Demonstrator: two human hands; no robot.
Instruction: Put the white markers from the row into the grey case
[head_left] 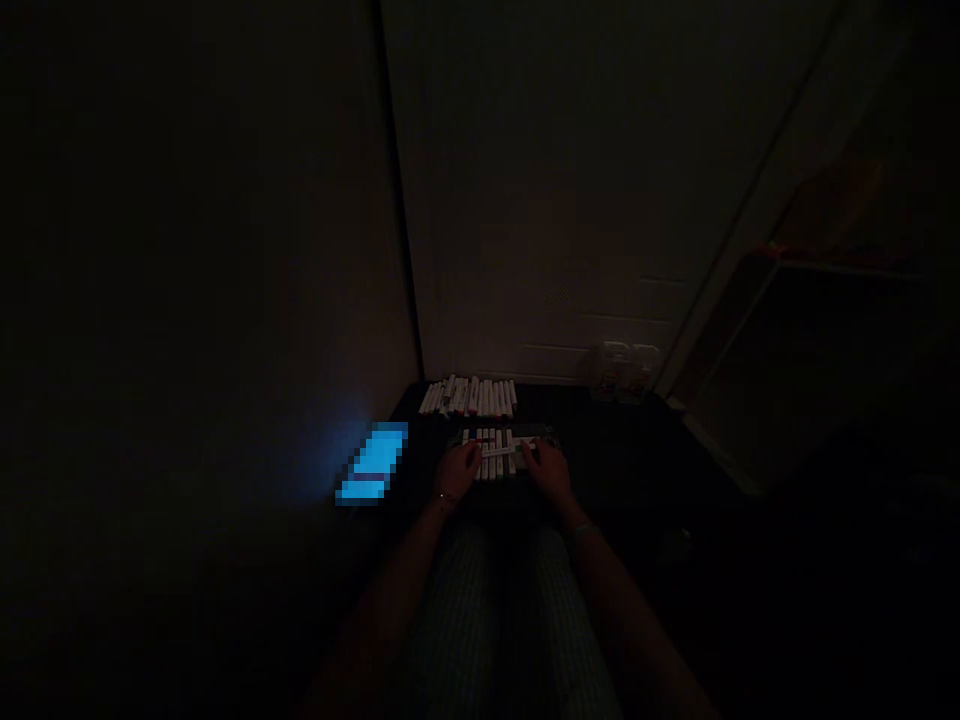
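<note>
In dim light, a white marker (496, 452) lies sideways between my two hands, above a row of white markers (492, 468) in a dark case or tray (551, 436). My left hand (457, 470) is closed, thumb and fingers pinched at the marker's left end. Closed around its right end is my right hand (549, 468), though the fingertips are too dark to make out finely. Just behind the right fingers shows a pale strip (525, 440). Behind the case, a bunch of loose white markers (472, 396) with coloured ends lies on the dark table (615, 450).
A lit, pixelated screen (375, 462) glows blue at the table's left side. Two clear plastic containers (628, 374) stand at the back right against the wall. A shelf-like frame (780, 262) is on the right. My knees (506, 600) are below the table edge.
</note>
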